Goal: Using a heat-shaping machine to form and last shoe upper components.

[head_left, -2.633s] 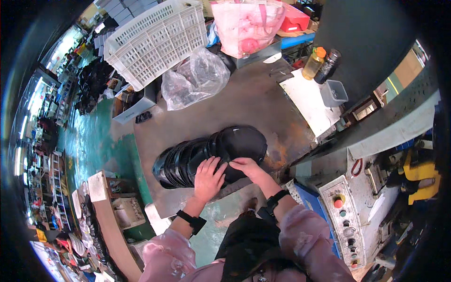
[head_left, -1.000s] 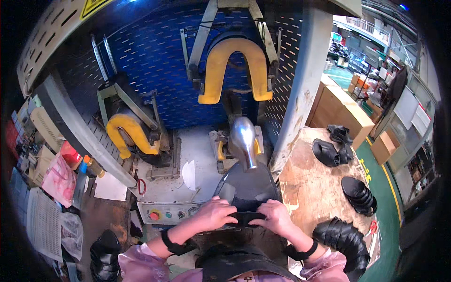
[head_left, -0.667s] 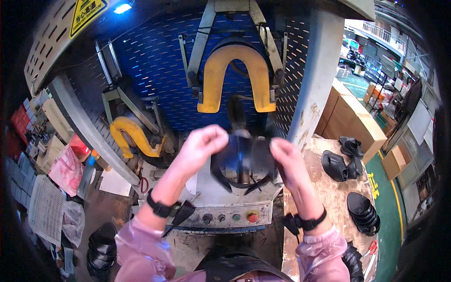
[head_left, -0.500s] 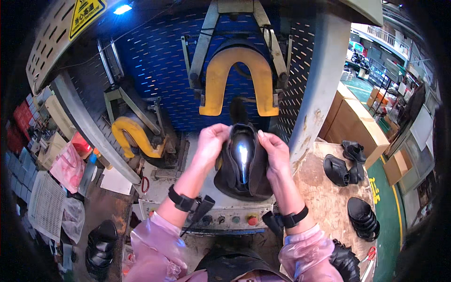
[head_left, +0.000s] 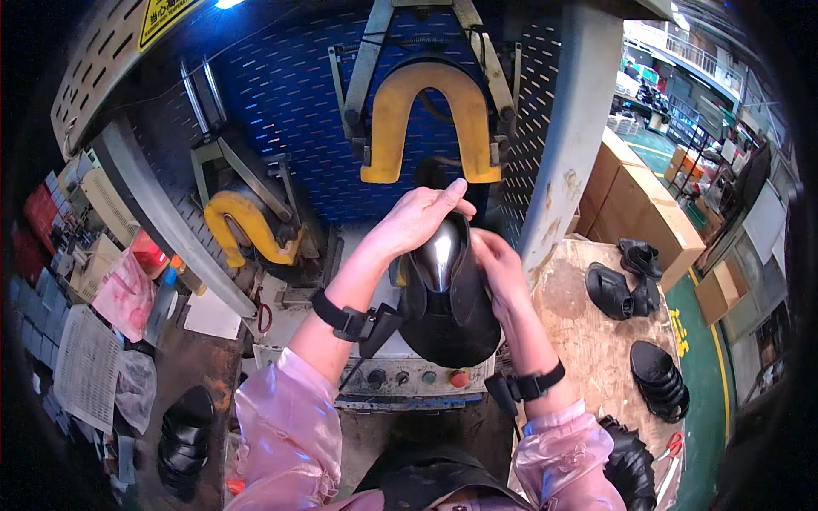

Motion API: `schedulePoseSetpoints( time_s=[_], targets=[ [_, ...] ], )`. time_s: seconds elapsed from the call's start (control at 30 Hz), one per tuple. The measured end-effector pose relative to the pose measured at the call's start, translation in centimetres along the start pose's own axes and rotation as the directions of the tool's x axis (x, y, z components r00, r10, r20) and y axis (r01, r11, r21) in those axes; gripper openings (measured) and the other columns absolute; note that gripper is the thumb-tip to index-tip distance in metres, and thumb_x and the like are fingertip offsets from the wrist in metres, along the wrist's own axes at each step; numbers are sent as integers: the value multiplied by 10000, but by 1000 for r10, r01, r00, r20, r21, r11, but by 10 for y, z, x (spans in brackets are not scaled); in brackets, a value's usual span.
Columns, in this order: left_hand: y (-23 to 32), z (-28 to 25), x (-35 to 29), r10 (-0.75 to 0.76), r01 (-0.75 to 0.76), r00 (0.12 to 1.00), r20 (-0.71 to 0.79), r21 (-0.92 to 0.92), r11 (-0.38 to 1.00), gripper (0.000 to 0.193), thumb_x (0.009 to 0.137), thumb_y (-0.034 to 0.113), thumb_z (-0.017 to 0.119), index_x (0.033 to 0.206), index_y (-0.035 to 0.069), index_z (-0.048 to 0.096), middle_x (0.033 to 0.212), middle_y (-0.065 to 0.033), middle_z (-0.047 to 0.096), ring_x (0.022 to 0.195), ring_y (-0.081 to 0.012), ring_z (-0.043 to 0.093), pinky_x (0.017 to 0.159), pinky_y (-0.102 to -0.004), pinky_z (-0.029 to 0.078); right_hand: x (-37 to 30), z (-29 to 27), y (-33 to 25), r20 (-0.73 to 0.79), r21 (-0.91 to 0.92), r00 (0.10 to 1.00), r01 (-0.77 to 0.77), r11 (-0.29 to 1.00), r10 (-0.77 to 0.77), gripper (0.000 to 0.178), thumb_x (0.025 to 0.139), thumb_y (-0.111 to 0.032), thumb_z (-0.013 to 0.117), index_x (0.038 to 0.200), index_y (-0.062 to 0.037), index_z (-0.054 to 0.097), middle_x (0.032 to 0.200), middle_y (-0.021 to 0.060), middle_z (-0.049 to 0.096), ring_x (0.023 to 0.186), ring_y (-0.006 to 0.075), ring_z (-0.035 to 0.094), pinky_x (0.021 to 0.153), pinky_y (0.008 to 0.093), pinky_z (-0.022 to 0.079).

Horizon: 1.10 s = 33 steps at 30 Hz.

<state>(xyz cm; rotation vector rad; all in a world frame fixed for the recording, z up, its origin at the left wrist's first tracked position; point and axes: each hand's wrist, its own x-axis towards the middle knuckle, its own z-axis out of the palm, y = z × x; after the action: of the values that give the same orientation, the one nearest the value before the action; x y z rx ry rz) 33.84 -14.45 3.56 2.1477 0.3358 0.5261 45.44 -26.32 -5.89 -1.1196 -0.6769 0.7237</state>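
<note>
A black shoe upper (head_left: 447, 332) is draped around a shiny metal last (head_left: 440, 260), its opening facing me and the polished metal showing inside. My left hand (head_left: 419, 223) reaches across the far end of the upper, fingers curled over its edge and thumb raised. Along the right edge of the opening, my right hand (head_left: 503, 271) is closed on the material, its fingertips partly hidden behind it. Just beyond my hands stands a yellow U-shaped pad (head_left: 392, 119) on a metal press arm.
At left is a second yellow U-shaped pad (head_left: 228, 223). Below the upper runs a panel with knobs and a red button (head_left: 458, 379). Black sandal uppers (head_left: 658, 379) and red-handled scissors (head_left: 674, 444) lie on the right wooden table (head_left: 567, 341). Another black upper (head_left: 185, 439) lies left.
My left hand has moved from the left edge of the opening across its far end. My right hand remains at the right edge. The opening looks narrower around the last.
</note>
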Motion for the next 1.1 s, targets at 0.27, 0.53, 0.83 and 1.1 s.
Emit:
schedulePoseSetpoints(
  time_s=[0.27,0.53,0.83,1.1],
  targets=[
    [-10,11,-20,285,-273,954,-93,126,954,610,990,467,243,1033,8,643,1017,-128,639,1007,-240,588,908,-309,416,-151,8,73,-230,637,914,-118,762,334,531,957,-456,400,1332,-80,414,1362,55,457,1237,214,445,1029,381,346],
    [-12,20,-36,601,-555,793,-103,285,781,581,973,462,264,1038,10,624,1067,-148,607,1109,-324,523,1065,-446,294,-53,13,207,-655,255,727,-44,966,206,363,911,-318,517,978,21,628,903,77,645,805,218,608,715,357,466],
    [-40,52,-97,645,-614,698,-311,203,762,588,984,415,211,1228,-27,512,1239,-169,534,1246,-356,424,1065,-480,256,48,-42,210,-226,800,967,115,589,118,369,840,-275,600,1067,13,636,968,85,658,860,154,608,784,321,487],
    [-152,66,-231,65,-88,937,-343,-50,995,354,981,207,319,1094,23,600,1145,-139,590,1130,-288,527,954,-375,394,53,-55,266,-498,466,865,213,859,56,349,851,-247,572,1081,7,634,980,96,657,877,169,614,798,328,488]
  ],
)
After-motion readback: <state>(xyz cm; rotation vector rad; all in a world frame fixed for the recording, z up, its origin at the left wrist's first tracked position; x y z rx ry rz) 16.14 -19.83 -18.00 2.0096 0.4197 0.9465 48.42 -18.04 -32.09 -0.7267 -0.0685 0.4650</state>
